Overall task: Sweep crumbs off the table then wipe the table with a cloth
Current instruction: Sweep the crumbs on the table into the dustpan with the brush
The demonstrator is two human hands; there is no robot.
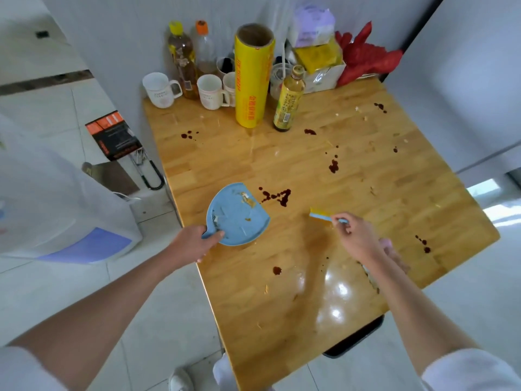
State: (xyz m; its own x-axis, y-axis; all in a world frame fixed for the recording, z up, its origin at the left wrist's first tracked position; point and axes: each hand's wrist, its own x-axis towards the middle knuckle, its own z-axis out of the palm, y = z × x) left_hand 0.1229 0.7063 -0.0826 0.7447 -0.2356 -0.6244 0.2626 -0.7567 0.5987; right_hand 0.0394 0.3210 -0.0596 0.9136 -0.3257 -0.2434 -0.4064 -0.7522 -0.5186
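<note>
Beside the dark triangular spill (277, 195) on the counter (366, 176), your left hand (191, 244) gripped the blue dustpan (238, 215); your right hand (356, 235) pinched the small brush (321, 214).

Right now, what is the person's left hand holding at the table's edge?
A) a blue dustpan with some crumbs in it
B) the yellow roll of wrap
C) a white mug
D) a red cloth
A: the left hand grips the handle of the blue dustpan, which has crumbs in it, at the edge of the table, while the right hand holds a small brush.
</note>
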